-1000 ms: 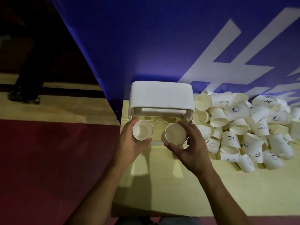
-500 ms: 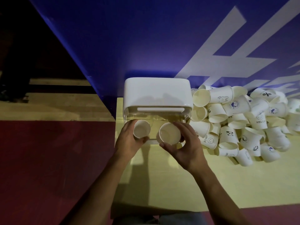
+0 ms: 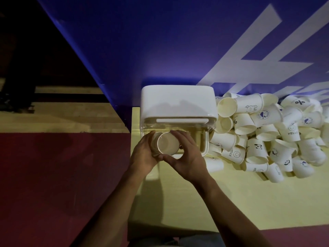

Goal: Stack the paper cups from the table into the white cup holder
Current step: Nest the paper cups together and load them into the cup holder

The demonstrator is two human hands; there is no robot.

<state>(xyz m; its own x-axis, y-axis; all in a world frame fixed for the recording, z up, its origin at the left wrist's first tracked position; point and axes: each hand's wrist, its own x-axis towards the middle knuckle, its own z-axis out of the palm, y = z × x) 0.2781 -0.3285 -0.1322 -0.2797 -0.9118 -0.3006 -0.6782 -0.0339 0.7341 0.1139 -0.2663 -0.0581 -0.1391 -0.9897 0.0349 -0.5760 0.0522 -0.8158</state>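
The white cup holder (image 3: 178, 102) stands at the table's far left against the blue wall, its clear front compartment facing me. In front of that compartment my right hand (image 3: 187, 157) grips a paper cup (image 3: 168, 143), mouth toward me. My left hand (image 3: 142, 155) curls round a second cup (image 3: 154, 142), mostly hidden behind the first; the two cups overlap. A large pile of loose paper cups (image 3: 267, 138) lies to the right of the holder.
The yellow table (image 3: 231, 202) ends just left of the holder, where a red floor (image 3: 53, 175) begins. A blue wall with white lettering (image 3: 178, 41) rises directly behind the holder and the pile.
My hands have come together: the right hand's cup moved left over the left hand's cup, which earlier was held apart beside it.
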